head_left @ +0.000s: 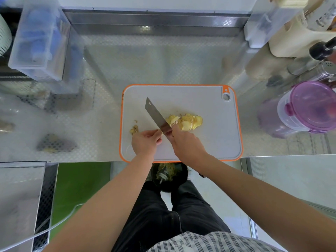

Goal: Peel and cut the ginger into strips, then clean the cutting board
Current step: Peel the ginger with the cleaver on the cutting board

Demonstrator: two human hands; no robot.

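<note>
Operator: Surface status?

Guide: You stand at a patterned stainless counter (163, 60) closed at the back by a metal backsplash (156, 20). The cutting board (209, 139), grey with an orange rim, lies flat at the counter's near edge. A clear box (36, 42) stands at the far left and a purple-lidded container (314, 104) at the right, both well apart from the board. Below the near edge, between your legs, a black bin (182, 176) holds scraps. The green floor (80, 188) shows to its left.

Operator: Hands and ginger?

Guide: Your right hand (187, 144) is closed round the handle of the knife (154, 113), with the blade angled away to the left over the board. The ginger slices (189, 121) lie fanned on the board, just right of the blade. A few peel scraps (134, 129) lie near the board's left rim. Your left hand (145, 140) sits just left of the blade, fingers curled toward it. Whether they pinch anything cannot be told.
</note>
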